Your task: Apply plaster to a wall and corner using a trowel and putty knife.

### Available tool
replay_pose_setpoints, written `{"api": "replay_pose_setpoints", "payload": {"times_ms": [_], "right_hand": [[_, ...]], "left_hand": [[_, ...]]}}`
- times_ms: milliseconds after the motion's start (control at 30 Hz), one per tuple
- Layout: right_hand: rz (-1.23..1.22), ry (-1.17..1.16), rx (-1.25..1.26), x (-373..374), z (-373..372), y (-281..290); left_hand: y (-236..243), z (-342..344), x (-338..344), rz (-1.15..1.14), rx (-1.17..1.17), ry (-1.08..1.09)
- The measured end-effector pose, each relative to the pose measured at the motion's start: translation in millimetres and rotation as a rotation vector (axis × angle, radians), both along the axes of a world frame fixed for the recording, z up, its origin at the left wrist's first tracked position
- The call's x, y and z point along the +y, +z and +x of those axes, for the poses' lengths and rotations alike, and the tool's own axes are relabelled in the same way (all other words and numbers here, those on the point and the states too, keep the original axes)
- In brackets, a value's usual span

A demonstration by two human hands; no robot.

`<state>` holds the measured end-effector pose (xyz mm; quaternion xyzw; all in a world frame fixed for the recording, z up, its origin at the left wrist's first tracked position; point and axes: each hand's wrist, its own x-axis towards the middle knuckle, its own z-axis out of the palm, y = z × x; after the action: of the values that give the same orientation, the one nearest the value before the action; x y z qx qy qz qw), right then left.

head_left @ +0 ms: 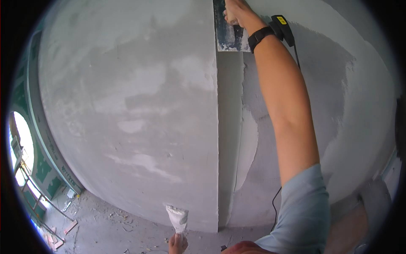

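At the top of the view my right hand (237, 12) is closed around a plastering trowel (232, 42). Its flat blade, smeared with plaster, lies against the wall beside the vertical corner edge (217, 127); part of the trowel is cut off by the frame. Low in the view, my left hand (178, 244) grips a putty knife (177, 216) by its handle, blade upward and coated with whitish plaster. A paler band of plaster (230, 139) runs down just right of the corner, with a ragged edge. My right arm hides some of the wall behind it.
Patchy grey plaster covers the broad left wall face (148, 101). A black device (284, 30) with a cable is by my right wrist. Scraps lie on the floor (118, 224). At far left stand a metal frame (36, 190) and green boards (44, 169) near a bright round opening.
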<state>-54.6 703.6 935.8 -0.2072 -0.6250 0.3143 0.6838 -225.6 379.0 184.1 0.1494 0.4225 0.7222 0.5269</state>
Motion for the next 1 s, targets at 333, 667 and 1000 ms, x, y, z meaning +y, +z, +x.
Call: {"api": "replay_pose_setpoints", "payload": {"times_ms": [333, 667, 1000], "right_hand": [[-0.09, -0.253, -0.314, -19, 3, -219], [-0.214, -0.326, -0.39, -2, -7, -540], [-0.199, -0.27, -0.432, -25, 9, -765]], "left_hand": [[95, -23, -21, 0.04, 0.387, -0.221], [117, -39, -34, -0.008, 0.312, -0.279], [146, -13, -38, -0.19, 0.428, -0.259]]}}
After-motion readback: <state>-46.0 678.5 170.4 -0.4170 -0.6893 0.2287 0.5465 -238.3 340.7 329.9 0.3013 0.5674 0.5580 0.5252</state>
